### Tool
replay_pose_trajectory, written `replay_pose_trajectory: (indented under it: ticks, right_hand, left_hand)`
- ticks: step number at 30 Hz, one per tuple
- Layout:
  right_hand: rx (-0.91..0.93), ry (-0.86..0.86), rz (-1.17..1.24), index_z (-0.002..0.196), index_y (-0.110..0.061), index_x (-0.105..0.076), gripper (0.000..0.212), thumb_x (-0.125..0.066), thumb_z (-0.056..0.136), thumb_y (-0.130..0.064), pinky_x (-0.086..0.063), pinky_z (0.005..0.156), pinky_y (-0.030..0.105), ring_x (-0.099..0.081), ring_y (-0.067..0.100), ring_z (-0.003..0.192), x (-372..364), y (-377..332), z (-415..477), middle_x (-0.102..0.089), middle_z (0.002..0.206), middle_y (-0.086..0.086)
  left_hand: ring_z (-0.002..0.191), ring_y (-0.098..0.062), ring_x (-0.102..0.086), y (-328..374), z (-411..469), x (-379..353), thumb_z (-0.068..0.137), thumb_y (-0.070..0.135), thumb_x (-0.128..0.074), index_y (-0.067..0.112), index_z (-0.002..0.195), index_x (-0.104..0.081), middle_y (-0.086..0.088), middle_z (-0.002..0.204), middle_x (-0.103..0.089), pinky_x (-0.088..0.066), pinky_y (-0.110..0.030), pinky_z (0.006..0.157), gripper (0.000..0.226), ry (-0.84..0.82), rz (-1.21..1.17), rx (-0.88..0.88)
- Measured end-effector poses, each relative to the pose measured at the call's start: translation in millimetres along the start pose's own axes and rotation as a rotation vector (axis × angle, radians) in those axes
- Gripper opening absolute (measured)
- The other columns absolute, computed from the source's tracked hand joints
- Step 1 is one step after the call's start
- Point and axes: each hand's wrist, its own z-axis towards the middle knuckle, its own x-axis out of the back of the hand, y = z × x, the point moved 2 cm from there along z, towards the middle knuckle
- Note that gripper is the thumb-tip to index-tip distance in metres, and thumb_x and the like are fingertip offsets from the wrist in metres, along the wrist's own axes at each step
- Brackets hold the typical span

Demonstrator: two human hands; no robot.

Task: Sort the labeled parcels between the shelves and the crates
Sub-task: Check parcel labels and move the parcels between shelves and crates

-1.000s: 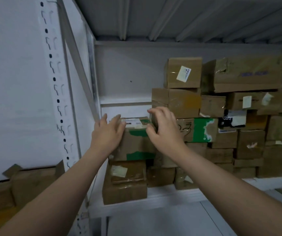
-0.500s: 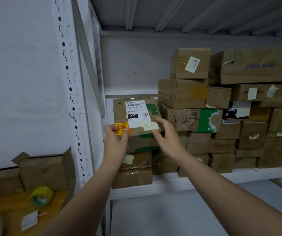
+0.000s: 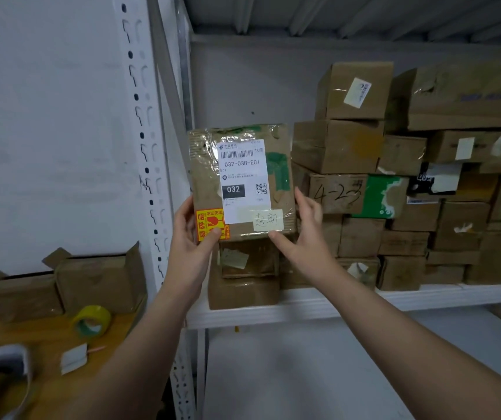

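I hold a brown cardboard parcel upright in front of the shelf, its top face turned toward me. It bears a white shipping label reading 032-038-E01, a yellow-red fragile sticker and a handwritten yellow note. My left hand grips its lower left corner, thumb on the sticker. My right hand holds the lower right edge. Behind and below it, two taped parcels are stacked on the white shelf board.
A wall of stacked brown parcels fills the shelf to the right. A perforated white upright stands left of the parcel. On the wooden table at lower left sit open cartons, a yellow tape roll and a notepad.
Both hands lifted the parcel off its stack, tilted its labelled face toward me and drew it out from the shelf. The view has come closer.
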Motion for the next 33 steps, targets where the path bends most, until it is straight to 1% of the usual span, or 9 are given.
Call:
replay_pose_trajectory:
  ticks: [4, 6, 10, 13, 18, 22, 25, 28, 33]
  right_hand:
    - [-0.032, -0.022, 0.032, 0.151, -0.021, -0.011, 0.088, -0.069, 0.085, -0.013, -0.016, 0.090, -0.010, -0.025, -0.015, 0.110, 0.7, 3.3, -3.0, -0.016, 0.133, -0.011]
    - [-0.048, -0.025, 0.071, 0.151, -0.022, -0.013, 0.088, -0.070, 0.084, -0.013, -0.018, 0.101, 0.001, -0.025, -0.012, 0.117, 1.9, 4.7, -8.0, -0.020, 0.141, -0.007]
    - [-0.077, -0.064, 0.172, 0.149, -0.024, -0.014, 0.088, -0.071, 0.083, -0.008, -0.033, 0.093, 0.000, -0.039, -0.024, 0.114, 3.7, 11.3, -20.5, -0.042, 0.132, -0.019]
    - [-0.096, -0.089, 0.180, 0.149, -0.025, -0.013, 0.090, -0.071, 0.083, -0.008, -0.036, 0.101, 0.010, -0.042, -0.012, 0.121, 3.9, 10.1, -31.4, -0.042, 0.136, -0.015]
    - [-0.105, -0.033, 0.138, 0.149, -0.023, -0.016, 0.090, -0.073, 0.080, -0.009, -0.036, 0.100, 0.009, -0.041, -0.017, 0.118, -0.7, -0.6, -58.4, -0.041, 0.137, -0.012]
    - [-0.126, 0.017, 0.114, 0.147, -0.022, -0.022, 0.089, -0.076, 0.077, -0.009, -0.038, 0.109, 0.035, -0.043, 0.005, 0.128, -10.1, -9.8, -86.6, -0.041, 0.139, -0.005]
    - [-0.166, 0.057, 0.133, 0.145, -0.023, -0.024, 0.088, -0.076, 0.075, -0.007, -0.042, 0.106, 0.035, -0.044, 0.007, 0.127, -20.9, -13.8, -116.6, -0.039, 0.142, 0.003]
    - [-0.220, 0.086, 0.137, 0.145, -0.023, -0.023, 0.089, -0.074, 0.074, -0.006, -0.046, 0.095, 0.018, -0.048, 0.000, 0.119, -26.0, -13.3, -149.6, -0.036, 0.143, 0.008]
    - [-0.331, 0.160, 0.104, 0.141, -0.033, -0.021, 0.092, -0.072, 0.066, -0.022, -0.043, 0.105, 0.039, -0.042, 0.015, 0.129, -10.5, -10.4, -203.7, -0.032, 0.140, 0.006]
  left_hand:
    - [0.112, -0.003, -0.057, 5.8, -2.2, -5.2, 0.088, 0.013, -0.063, 0.056, 0.122, -0.033, 0.009, 0.132, -0.052, -0.050, -0.011, 0.078, 0.063, -0.002, 0.056, -0.003]
    - [0.109, -0.004, -0.058, 5.7, -5.1, -8.9, 0.087, 0.020, -0.065, 0.059, 0.119, -0.032, 0.005, 0.131, -0.052, -0.049, -0.009, 0.073, 0.060, 0.004, 0.072, 0.003]
    - [0.110, -0.011, -0.060, -2.8, -18.0, -12.7, 0.087, 0.020, -0.065, 0.051, 0.125, -0.031, 0.000, 0.129, -0.055, -0.051, -0.014, 0.076, 0.060, 0.045, 0.104, 0.006]
    - [0.108, -0.008, -0.061, -8.4, -32.3, -10.6, 0.090, 0.017, -0.062, 0.046, 0.130, -0.030, 0.002, 0.127, -0.056, -0.052, -0.016, 0.077, 0.060, 0.072, 0.120, -0.008]
    - [0.111, 0.003, -0.056, -10.7, -57.6, -0.2, 0.092, 0.023, -0.060, 0.041, 0.141, -0.025, 0.024, 0.121, -0.055, -0.050, -0.012, 0.082, 0.063, 0.078, 0.137, 0.025]
    - [0.110, 0.006, -0.055, -8.4, -81.2, 15.7, 0.093, 0.024, -0.058, 0.035, 0.145, -0.024, 0.031, 0.118, -0.053, -0.048, -0.009, 0.081, 0.064, 0.053, 0.160, 0.032]
    - [0.107, 0.007, -0.056, -11.2, -105.5, 28.0, 0.094, 0.024, -0.057, 0.030, 0.145, -0.026, 0.038, 0.113, -0.053, -0.048, -0.007, 0.075, 0.061, 0.008, 0.172, 0.051]
    - [0.108, 0.004, -0.057, -15.8, -131.5, 32.3, 0.094, 0.023, -0.056, 0.023, 0.146, -0.028, 0.035, 0.114, -0.055, -0.050, -0.012, 0.078, 0.059, -0.059, 0.178, 0.063]
    - [0.112, -0.001, -0.057, -28.2, -171.5, 13.1, 0.094, 0.024, -0.056, 0.023, 0.146, -0.030, 0.015, 0.126, -0.056, -0.051, -0.019, 0.087, 0.059, -0.160, 0.137, 0.110]
